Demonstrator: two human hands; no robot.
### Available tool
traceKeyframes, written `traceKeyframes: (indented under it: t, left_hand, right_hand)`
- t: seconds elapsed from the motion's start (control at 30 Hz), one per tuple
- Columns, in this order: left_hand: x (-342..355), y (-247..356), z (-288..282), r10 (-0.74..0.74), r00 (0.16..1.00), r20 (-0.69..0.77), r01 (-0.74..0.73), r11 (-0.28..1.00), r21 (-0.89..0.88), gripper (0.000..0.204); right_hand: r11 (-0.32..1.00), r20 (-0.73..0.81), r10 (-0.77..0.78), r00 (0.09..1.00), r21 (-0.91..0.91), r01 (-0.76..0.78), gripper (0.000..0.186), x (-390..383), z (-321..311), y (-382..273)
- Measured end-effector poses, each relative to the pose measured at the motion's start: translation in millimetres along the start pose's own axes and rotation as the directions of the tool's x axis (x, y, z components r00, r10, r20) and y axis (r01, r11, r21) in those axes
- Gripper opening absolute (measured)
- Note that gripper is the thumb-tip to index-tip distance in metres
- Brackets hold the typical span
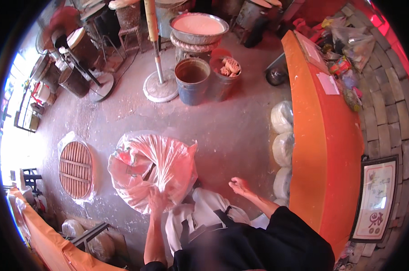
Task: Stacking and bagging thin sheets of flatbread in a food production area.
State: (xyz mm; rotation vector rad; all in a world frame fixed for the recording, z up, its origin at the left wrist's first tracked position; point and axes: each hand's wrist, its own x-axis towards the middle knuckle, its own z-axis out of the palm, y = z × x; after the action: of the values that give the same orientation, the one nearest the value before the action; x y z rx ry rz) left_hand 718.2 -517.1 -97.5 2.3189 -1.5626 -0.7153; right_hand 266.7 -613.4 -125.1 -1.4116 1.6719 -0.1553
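A pinkish translucent plastic sheet point(168, 153) lies in radiating folds over a wide round shape in front of me. Its folds gather toward my left hand point(157, 200), whose fingers are closed on the plastic near the front edge. Part of a dark, stick-like thing point(149, 171) shows among the folds; what else lies beneath is hidden. My right hand point(241, 186) is held out to the right, apart from the sheet. Its fingers are loosely bent and somewhat apart, and nothing shows in them.
A round slatted wooden lid point(76, 170) lies on the floor at left. Ahead stand a dark bucket point(193, 90), a red bucket point(220, 88), a basin of pale liquid point(199, 25) and a pole on a round base point(161, 88). White wrapped bundles point(283, 147) line the orange counter point(310, 149).
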Motion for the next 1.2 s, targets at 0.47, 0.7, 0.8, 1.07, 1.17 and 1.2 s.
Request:
traceKeyframes:
  t: [0.47, 0.7, 0.8, 1.07, 1.17, 1.2]
  left_hand:
    - [-21, -46, -42, 0.097, 0.987, -0.128, -0.132, 0.944, -0.303, 0.057]
    - [-81, 26, -89, -0.125, 0.959, -0.256, 0.010, 0.914, -0.406, 0.024]
    - [-79, 92, -79, -0.059, 0.990, -0.131, -0.013, 0.869, -0.494, 0.017]
    - [-23, 238, 23, 0.295, 0.954, 0.054, -0.263, 0.909, -0.324, 0.021]
    - [6, 269, 53, 0.224, 0.964, 0.143, -0.176, 0.941, -0.290, 0.023]
    - [19, 275, 66, 0.189, 0.971, 0.148, -0.139, 0.946, -0.293, 0.024]
  right_hand:
    - [0.911, 0.152, 0.411, 0.899, -0.053, -0.408, 0.029, -152, 3, 33]
    - [0.997, -0.030, 0.066, 0.997, -0.042, -0.067, 0.023, -134, -19, 51]
    - [0.996, -0.041, 0.068, 0.997, 0.066, -0.065, 0.021, -119, -28, 85]
    - [0.836, 0.101, 0.395, 0.913, 0.373, -0.402, 0.021, -94, -139, 163]
    - [0.778, 0.064, 0.461, 0.885, 0.451, -0.437, 0.021, -83, -191, 244]
    - [0.958, -0.023, 0.286, 0.958, -0.010, -0.287, 0.021, -73, -209, 291]
